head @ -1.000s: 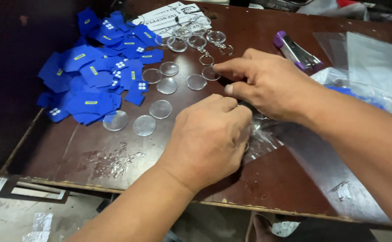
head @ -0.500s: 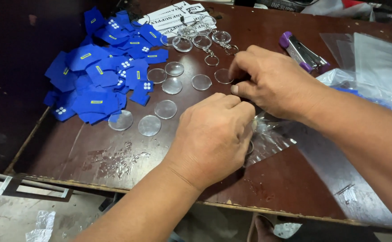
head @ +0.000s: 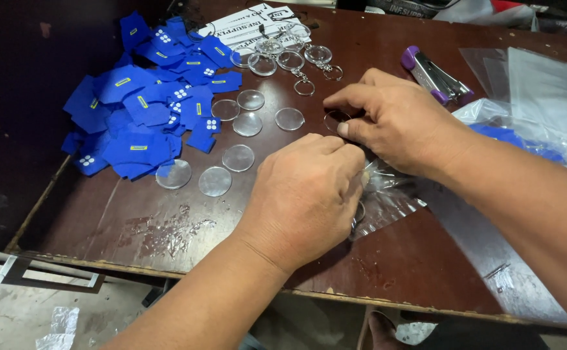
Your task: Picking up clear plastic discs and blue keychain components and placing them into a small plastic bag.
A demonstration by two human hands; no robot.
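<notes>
My left hand [head: 306,194] lies knuckles up in the middle of the dark wooden table [head: 167,227], fingers curled on a crinkled clear plastic bag [head: 390,198]. My right hand [head: 393,120] is just beyond it, its fingertips pinched together at the bag's top edge beside a clear round disc [head: 336,120]. What is between the fingers is hidden. Several clear round discs [head: 238,157] lie loose to the left of both hands.
A heap of blue cut-out tags [head: 144,113] covers the far left. Clear keychain shells with metal rings [head: 293,61] and a printed white sheet [head: 241,26] lie at the back. A purple-handled tool [head: 433,76] and clear plastic sleeves [head: 542,84] sit on the right.
Both hands stay together over the plastic bag; the right hand's fingers have curled in more tightly at the bag's edge. The view has shifted slightly.
</notes>
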